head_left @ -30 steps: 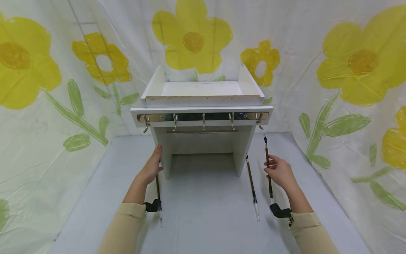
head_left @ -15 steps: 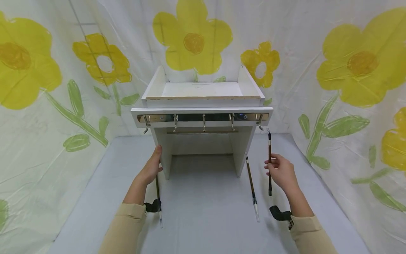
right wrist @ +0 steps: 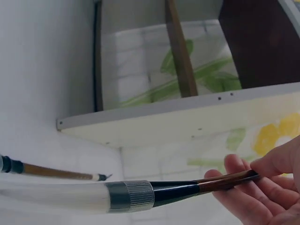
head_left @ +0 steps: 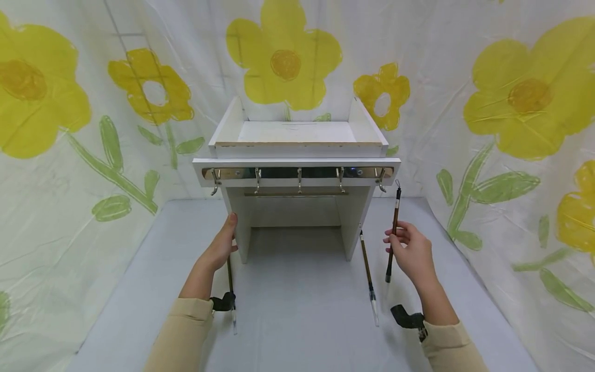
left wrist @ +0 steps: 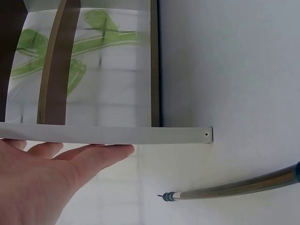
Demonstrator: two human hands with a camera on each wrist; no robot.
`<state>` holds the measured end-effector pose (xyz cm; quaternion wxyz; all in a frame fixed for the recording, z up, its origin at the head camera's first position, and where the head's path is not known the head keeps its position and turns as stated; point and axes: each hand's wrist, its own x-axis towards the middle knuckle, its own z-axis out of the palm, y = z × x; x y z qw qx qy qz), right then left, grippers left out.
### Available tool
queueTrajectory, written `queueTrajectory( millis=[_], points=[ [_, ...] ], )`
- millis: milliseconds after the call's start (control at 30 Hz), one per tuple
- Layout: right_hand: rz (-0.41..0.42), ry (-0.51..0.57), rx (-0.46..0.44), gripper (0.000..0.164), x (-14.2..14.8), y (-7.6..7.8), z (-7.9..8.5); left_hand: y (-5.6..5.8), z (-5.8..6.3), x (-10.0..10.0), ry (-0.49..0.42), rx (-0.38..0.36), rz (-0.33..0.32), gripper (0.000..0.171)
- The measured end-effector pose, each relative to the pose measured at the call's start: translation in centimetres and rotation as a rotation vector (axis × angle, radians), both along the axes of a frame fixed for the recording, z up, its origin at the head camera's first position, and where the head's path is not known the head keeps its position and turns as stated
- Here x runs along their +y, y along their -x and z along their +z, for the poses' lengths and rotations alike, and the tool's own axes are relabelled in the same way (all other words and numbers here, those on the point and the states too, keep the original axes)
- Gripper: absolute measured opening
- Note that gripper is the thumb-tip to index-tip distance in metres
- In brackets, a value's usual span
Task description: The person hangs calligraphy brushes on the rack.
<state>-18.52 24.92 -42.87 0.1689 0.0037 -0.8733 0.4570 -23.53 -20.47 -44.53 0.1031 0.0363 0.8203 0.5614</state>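
My right hand [head_left: 411, 253] pinches a brown-handled writing brush [head_left: 396, 209] between thumb and fingers, off the table. Its hanging loop points up, just right of the rightmost hook [head_left: 381, 180]. A clear cap [right wrist: 56, 196] covers its bristle end in the right wrist view. A white shelf unit [head_left: 297, 151] stands in the middle, with a shiny rail of several hooks along its front. My left hand [head_left: 218, 248] rests against the unit's left side panel [left wrist: 108, 134], its fingers stretched along the outer face in the left wrist view.
Another capped brush [head_left: 367, 263] lies on the table [head_left: 302, 310] by the unit's right side. A further brush [head_left: 230, 279] lies at the left, partly behind the left wrist. White sheeting [head_left: 432, 103] with yellow flowers surrounds the table at back and sides.
The right hand's brush has risen, and its loop has moved up and right to beside the last hook, while its lower end has swung left. The left hand stays put.
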Motion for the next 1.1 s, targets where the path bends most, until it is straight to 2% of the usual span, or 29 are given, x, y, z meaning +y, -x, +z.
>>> queueTrajectory(
  millis=[200,533,667,1100],
  points=[
    [-0.003,-0.01,0.073,0.033,-0.4,-0.6,0.6,-0.1,0.0,0.1,0.012,-0.006,-0.002,0.083],
    [0.024,0.084,0.188,0.034,-1.2,-1.6,1.7,0.1,-0.2,0.1,0.018,0.0,0.008,0.082],
    [0.019,0.077,0.233,0.033,-1.7,-2.2,2.3,0.2,-0.2,0.1,0.023,0.003,0.009,0.081],
    [0.11,0.104,0.394,0.034,-3.4,-3.8,4.4,0.3,-0.4,0.1,0.033,0.005,0.013,0.082]
  ],
)
